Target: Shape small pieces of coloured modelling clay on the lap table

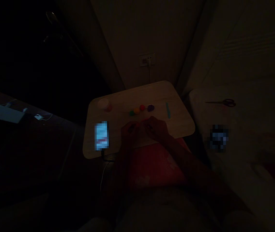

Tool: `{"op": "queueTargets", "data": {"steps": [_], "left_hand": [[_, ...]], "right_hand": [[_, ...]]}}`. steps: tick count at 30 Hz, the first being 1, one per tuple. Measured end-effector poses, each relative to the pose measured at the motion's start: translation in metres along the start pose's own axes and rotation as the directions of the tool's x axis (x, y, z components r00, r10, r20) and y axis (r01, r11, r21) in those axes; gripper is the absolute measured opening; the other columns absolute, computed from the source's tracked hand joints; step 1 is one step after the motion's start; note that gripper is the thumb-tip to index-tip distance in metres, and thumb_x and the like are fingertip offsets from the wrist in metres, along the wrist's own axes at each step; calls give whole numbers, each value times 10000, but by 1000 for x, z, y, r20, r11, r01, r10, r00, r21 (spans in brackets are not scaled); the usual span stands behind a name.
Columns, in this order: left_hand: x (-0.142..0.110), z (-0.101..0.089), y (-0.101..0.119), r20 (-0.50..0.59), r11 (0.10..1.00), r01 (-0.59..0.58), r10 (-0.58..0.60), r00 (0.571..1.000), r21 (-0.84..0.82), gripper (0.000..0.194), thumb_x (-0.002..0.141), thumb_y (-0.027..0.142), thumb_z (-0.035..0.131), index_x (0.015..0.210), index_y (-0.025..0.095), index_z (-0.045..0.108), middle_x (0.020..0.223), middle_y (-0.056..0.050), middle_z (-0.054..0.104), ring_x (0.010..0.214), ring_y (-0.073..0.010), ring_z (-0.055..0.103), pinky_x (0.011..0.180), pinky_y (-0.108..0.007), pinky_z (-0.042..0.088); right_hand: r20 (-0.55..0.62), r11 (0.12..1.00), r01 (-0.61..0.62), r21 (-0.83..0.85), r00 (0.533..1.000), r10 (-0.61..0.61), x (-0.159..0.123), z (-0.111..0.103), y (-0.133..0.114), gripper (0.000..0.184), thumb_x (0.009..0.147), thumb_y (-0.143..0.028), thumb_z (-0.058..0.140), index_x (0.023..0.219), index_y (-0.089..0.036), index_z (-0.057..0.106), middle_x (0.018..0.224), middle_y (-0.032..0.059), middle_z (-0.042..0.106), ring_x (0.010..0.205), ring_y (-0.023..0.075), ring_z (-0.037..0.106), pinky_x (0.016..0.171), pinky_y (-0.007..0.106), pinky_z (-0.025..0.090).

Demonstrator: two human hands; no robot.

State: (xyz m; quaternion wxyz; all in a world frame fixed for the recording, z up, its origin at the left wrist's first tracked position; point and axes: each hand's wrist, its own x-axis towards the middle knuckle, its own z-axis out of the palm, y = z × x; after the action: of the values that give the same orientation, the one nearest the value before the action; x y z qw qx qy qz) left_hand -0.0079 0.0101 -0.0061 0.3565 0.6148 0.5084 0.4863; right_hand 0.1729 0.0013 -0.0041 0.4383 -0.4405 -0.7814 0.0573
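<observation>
Forearms [186, 158] extend from the foreground to a wood-grain tabletop [183, 127]. Left hand [129, 129] and right hand [155, 128] meet near its front edge, fingers curled narrow; a small reddish piece [138, 124] shows between them, but darkness hides which grips it. Light, even fingertip pressure would probably suit it, clear of the green lump [131, 113] beyond.

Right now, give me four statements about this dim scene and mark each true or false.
1. The red lump sits between the orange lump and the purple lump. True.
2. The scissors lie on the table. False: they lie on the pale surface to its right.
3. The teal strip is nearer the right hand than the left hand. True.
4. The lit screen is right of both hands. False: it is to their left.
</observation>
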Motion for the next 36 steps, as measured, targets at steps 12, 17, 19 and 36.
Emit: {"op": "queueTargets", "data": {"steps": [12,17,19,36], "left_hand": [[0,1,1,-36,999,-16,17,999,28,185,820,355,736,836,171,727,804,-38,735,736,-158,678,687,-252,537],[0,1,1,4,1000,-26,26,1000,-8,206,889,365,662,873,176,743,852,-57,756,819,-183,706,776,-290,565],[0,0,1,27,999,-38,38,999,-4,203,913,338,630,924,182,760,903,-69,769,858,-194,713,818,-312,571],[0,1,2,6,1000,-18,18,1000,7,240,902,392,637,822,174,698,761,-32,696,737,-161,641,692,-255,517]], "right_hand": [[-6,1000,13,-2,1000,-13,0,0,1,130,961,-255,538,985,-199,652,974,76,703,748,142,654,623,248,467],[-5,1000,15,8,1000,-15,-1,2,3,127,955,-240,541,999,-203,655,946,67,691,749,147,644,636,250,471],[-9,1000,18,5,1000,-18,-2,2,3,138,954,-242,543,1017,-206,661,947,69,691,752,151,644,636,254,472],[-19,1000,27,5,999,-27,0,0,1,123,964,-249,540,965,-196,650,951,70,707,726,136,647,613,242,447]]}}
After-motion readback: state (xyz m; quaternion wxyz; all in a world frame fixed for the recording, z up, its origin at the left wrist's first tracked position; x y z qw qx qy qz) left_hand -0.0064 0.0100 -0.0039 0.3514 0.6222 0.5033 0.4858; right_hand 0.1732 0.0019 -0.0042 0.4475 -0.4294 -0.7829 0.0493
